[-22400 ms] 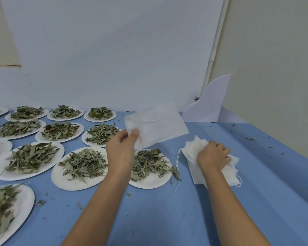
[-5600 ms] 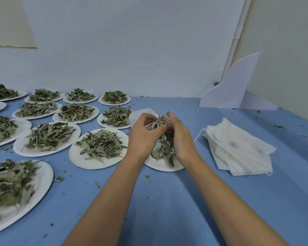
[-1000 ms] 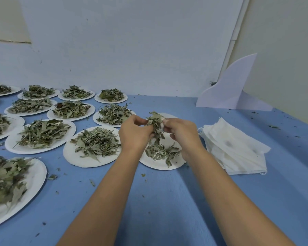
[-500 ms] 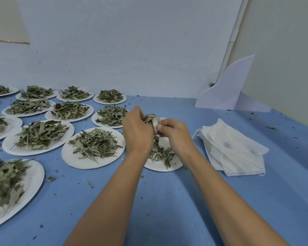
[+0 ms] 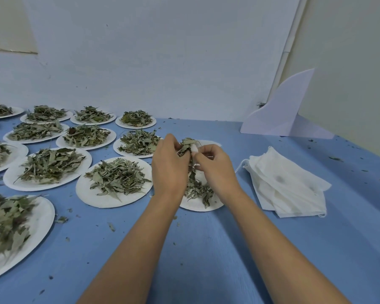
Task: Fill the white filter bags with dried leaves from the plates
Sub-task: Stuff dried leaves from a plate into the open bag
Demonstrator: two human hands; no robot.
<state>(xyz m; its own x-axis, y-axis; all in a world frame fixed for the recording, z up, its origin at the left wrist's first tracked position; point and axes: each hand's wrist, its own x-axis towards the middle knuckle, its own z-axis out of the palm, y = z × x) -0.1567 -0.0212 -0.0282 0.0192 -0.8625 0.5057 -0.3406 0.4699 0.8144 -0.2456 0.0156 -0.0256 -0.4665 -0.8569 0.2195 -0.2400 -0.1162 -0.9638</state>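
Observation:
My left hand (image 5: 169, 167) and my right hand (image 5: 215, 167) meet above a white paper plate (image 5: 199, 206) near the middle of the blue table. Between them is a white filter bag (image 5: 194, 148), of which only a small crumpled edge shows, pinched by my right fingers. My left hand grips a bunch of dried leaves (image 5: 185, 144) at the bag's mouth. More leaves (image 5: 198, 189) hang down and lie on the plate under my hands. A stack of empty filter bags (image 5: 287, 185) lies to the right.
Several plates of dried leaves (image 5: 116, 178) cover the left half of the blue table (image 5: 206, 249). A white curved board (image 5: 283, 113) stands at the back right by the wall. Leaf crumbs are scattered over the table.
Over the last second my hands stayed together above the plate, shifting slightly. The bunch of leaves has sunk lower between my fingers, and the bag's edge now shows by my right thumb.

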